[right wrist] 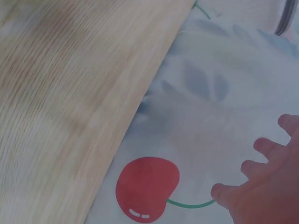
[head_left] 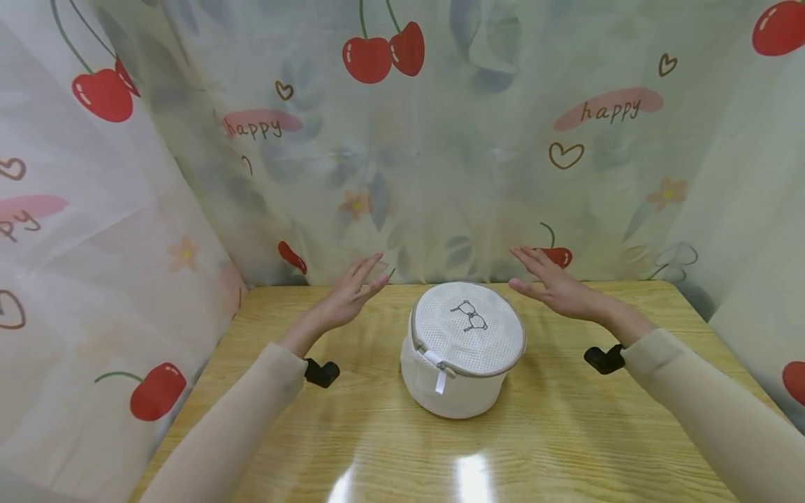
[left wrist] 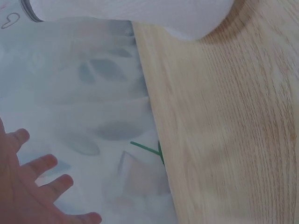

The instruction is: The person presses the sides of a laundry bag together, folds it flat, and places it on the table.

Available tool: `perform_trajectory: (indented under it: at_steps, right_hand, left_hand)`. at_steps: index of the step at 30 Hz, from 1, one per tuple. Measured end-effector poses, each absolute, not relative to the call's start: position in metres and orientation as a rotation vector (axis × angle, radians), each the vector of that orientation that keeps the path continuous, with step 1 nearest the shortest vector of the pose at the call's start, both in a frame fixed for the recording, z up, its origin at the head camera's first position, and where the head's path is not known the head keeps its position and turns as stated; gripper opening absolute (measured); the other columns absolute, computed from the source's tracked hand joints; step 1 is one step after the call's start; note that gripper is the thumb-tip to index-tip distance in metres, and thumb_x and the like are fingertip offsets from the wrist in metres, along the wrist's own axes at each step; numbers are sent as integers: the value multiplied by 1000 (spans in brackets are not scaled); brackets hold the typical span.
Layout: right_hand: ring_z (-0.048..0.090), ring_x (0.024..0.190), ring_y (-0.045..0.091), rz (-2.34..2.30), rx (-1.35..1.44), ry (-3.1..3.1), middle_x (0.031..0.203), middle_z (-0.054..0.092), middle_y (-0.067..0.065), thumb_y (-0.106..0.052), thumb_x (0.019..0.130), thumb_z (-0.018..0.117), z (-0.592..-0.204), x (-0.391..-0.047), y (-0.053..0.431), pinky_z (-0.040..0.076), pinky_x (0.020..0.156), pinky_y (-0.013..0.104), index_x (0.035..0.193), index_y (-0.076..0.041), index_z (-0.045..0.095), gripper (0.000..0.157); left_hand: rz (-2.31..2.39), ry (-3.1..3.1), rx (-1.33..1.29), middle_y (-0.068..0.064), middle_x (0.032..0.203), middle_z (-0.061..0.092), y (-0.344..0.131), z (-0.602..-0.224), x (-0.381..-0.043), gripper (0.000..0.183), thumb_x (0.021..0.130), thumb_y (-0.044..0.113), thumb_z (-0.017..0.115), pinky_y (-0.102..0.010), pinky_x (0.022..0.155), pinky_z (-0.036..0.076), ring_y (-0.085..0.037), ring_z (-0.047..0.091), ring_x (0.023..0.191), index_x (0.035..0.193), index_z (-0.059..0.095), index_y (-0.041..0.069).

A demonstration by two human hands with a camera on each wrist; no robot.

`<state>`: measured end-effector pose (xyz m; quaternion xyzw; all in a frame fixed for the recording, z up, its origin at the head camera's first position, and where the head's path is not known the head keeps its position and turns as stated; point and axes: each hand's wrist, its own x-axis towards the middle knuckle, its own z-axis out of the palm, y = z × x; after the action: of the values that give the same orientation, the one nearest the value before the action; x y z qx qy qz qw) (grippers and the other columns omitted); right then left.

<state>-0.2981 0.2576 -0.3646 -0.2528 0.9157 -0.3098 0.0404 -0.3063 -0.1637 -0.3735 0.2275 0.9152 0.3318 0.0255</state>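
A round white mesh laundry bag (head_left: 462, 384) with a grey zipper rim and a glasses drawing on its lid stands upright on the wooden table. Its zipper pull and a white tab face the front left. To its left, my left hand (head_left: 347, 295) hovers with straight, spread fingers, apart from the bag. On the other side my right hand (head_left: 556, 285) is held up likewise, touching nothing. The left wrist view catches the bag's side (left wrist: 196, 18) at the top and the left hand (left wrist: 28, 186) at lower left. Fingers of the right hand (right wrist: 266, 182) show at lower right in its wrist view.
The light wooden table (head_left: 352, 426) ends at a back edge against a hanging curtain (head_left: 421, 154) printed with cherries, hearts and "happy". More of this cloth closes off the left and right sides. A black strap mount (head_left: 322, 373) sits on the left wrist, another (head_left: 605, 359) on the right.
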Motion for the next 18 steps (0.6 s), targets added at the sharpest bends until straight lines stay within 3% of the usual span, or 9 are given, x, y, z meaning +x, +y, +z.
perform_trajectory:
  at_steps: [8,18]
  right_hand:
    - [6,158,45,-1147,-692,2628,174,0,11,-41,111,49,-360,-293,259,15,115,77,169,-27,6,74]
    - [4,157,46,-1177,-660,2557,175,0,8,-43,111,48,-353,-278,260,16,112,79,168,-40,7,70]
  left_hand:
    - [1190,2709,749,-15,172,19,-161,-370,-304,66,113,48,37,-66,122,14,-38,13,158,169,15,22]
    - [1314,2595,781,-19,167,27,-153,-363,-291,63,114,43,39,-65,118,27,-41,28,152,169,17,22]
